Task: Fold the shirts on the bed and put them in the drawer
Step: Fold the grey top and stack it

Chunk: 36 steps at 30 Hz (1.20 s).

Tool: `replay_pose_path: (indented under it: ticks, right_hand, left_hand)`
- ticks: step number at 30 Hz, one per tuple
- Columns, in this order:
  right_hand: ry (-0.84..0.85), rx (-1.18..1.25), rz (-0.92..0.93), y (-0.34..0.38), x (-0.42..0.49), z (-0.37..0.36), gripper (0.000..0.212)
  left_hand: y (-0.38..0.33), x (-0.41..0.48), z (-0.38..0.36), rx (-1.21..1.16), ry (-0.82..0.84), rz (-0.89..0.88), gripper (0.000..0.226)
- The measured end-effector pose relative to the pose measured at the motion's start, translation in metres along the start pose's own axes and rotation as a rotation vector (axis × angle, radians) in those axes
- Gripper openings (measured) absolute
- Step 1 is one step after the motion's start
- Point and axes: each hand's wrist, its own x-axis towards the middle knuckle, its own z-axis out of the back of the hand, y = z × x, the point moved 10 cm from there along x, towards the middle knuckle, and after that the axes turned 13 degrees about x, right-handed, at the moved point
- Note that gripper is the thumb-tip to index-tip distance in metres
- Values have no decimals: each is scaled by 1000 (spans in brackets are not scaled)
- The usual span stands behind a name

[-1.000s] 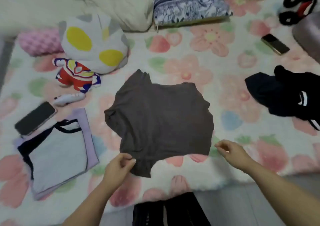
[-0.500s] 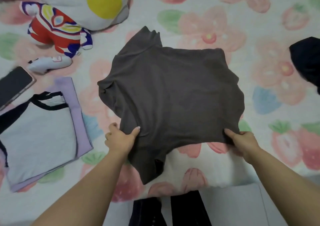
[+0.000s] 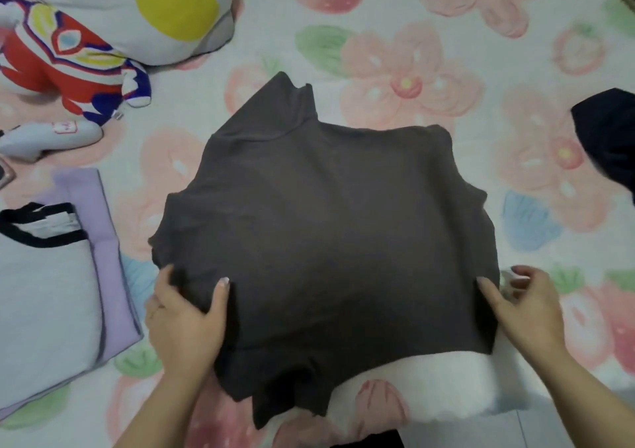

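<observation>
A dark grey-brown shirt point(image 3: 326, 234) lies spread on the flower-print bed point(image 3: 446, 69), its lower corner hanging over the near edge. My left hand point(image 3: 185, 317) grips the shirt's left edge, thumb on top and fingers under the cloth. At the shirt's right edge my right hand point(image 3: 525, 306) has its thumb touching the cloth and its fingers apart, holding nothing. At the left lies a folded grey shirt with black trim point(image 3: 44, 293) on a folded lilac shirt point(image 3: 99, 234). A dark navy garment point(image 3: 608, 138) shows at the right edge.
A plush toy in red, blue and white point(image 3: 68, 66) and a grey cushion with yellow spots point(image 3: 154, 4) lie at the top left. A phone's corner point(image 3: 5, 176) peeks in at the left edge. The floor point(image 3: 498, 434) shows below the bed's near edge.
The view has moved closer to the shirt. My left hand has taken a fuller hold on the left edge. My right hand has loosened from the right corner and spread its fingers.
</observation>
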Motion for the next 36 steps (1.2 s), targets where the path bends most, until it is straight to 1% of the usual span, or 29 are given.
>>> replay_pose_path:
  ticks: [1, 2, 4, 5, 7, 9, 10, 11, 13, 14, 15, 16, 17, 19, 20, 21, 22, 23, 25, 26, 27, 28, 29, 30, 31, 32, 34, 35, 36]
  right_hand:
    - [-34, -20, 74, 24, 15, 1, 55]
    - [-42, -27, 129, 47, 31, -3, 56]
    - [4, 21, 189, 88, 65, -21, 57]
    - [37, 57, 192, 106, 80, -33, 58]
    - [99, 130, 132, 130, 110, -53, 62]
    - [182, 187, 38, 140, 131, -73, 67]
    - [235, 194, 15, 144, 138, -83, 66]
    - [286, 201, 11, 148, 143, -92, 59]
    - [367, 231, 45, 159, 148, -106, 33]
    - [388, 233, 87, 165, 150, -110, 21]
    - [392, 228, 135, 172, 152, -109, 15]
    - [376, 226, 179, 176, 157, -104, 15]
    - [339, 230, 213, 179, 161, -95, 20]
    - [217, 248, 240, 177, 171, -69, 32]
    - [173, 268, 233, 173, 176, -58, 32]
    - [168, 298, 212, 169, 179, -53, 29]
    - [203, 326, 181, 168, 179, -55, 32]
    - [265, 340, 139, 167, 179, -62, 42]
    - [375, 282, 69, 169, 177, -82, 56]
    - [406, 230, 61, 172, 174, -90, 57]
    - [420, 180, 78, 176, 172, -96, 52]
    - [412, 135, 124, 183, 168, -98, 43]
    - [394, 100, 185, 189, 163, -97, 32]
    - [376, 86, 250, 195, 158, -93, 21]
    - [364, 88, 314, 198, 153, -86, 14]
    - [354, 82, 375, 199, 147, -76, 11]
    - [335, -5, 479, 191, 133, -57, 16]
    - [334, -82, 526, 183, 125, -51, 19]
    - [340, -183, 566, 171, 118, -48, 23]
  left_hand:
    - [-18, 20, 14, 32, -80, -61, 79]
    - [-38, 41, 21, 73, -122, -123, 79]
    - [-81, 84, 17, 175, -118, -247, 75]
    - [-101, 105, 10, 219, -95, -289, 78]
    - [-134, 143, -7, 275, -39, -323, 87]
    - [-160, 170, -25, 259, 19, -328, 93]
    - [-170, 180, -33, 219, 51, -321, 95]
    - [-179, 188, -43, 176, 84, -313, 95]
    - [-196, 196, -62, 162, 131, -344, 86]
    - [-203, 197, -70, 161, 144, -375, 76]
    - [-208, 199, -73, 123, 136, -404, 62]
    - [-211, 202, -70, 55, 109, -423, 47]
    - [-211, 207, -63, -14, 60, -431, 35]
    - [-204, 217, -45, -74, -48, -436, 27]
    - [-202, 223, -41, -80, -69, -438, 25]
    - [-201, 228, -41, -83, -61, -436, 22]
    - [-203, 231, -43, -96, -30, -426, 20]
    - [-205, 233, -47, -135, 20, -407, 20]
    - [-213, 231, -59, -278, 166, -350, 23]
    - [-216, 227, -63, -352, 232, -324, 25]
    - [-219, 222, -64, -403, 264, -311, 23]
    - [-221, 217, -60, -424, 250, -318, 18]
    - [-222, 210, -49, -429, 207, -355, 15]
    - [-223, 198, -34, -426, 149, -423, 19]
    - [-222, 182, -19, -425, 103, -519, 25]
    - [-221, 159, -3, -415, 59, -652, 27]
    - [-213, 97, 16, -300, -18, -989, 19]
    - [-203, 65, 13, -181, -18, -1147, 11]
    - [-189, 37, 5, -45, -14, -1267, 7]
